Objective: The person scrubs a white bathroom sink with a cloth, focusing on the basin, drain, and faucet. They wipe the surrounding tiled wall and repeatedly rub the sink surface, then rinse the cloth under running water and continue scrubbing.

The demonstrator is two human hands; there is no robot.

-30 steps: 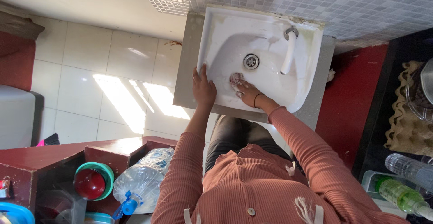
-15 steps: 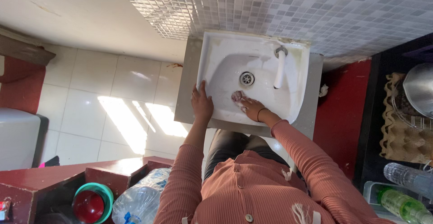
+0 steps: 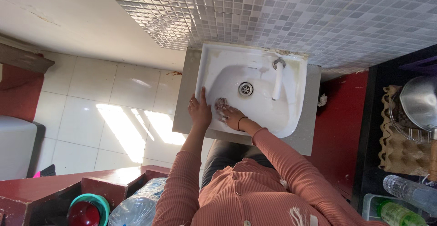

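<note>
Right hand [image 3: 232, 116] is pressing a scrubbing pad [image 3: 221, 104], steel wool maybe, against the near left wall of the white washbasin [image 3: 255, 55]. Left hand [image 3: 199, 109] grips its rim. Grime around the tap [image 3: 277, 81] looks untouched, so plenty left.

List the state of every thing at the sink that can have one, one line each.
Sink: white, stained along the back rim, soapy inside.
Tap: no water seen running.
Drain: open, unplugged.
Scrubber: pressed against the basin under the right hand.
Right hand: on the scrubber, inside the basin.
Left hand: gripping the sink's left rim.
</note>
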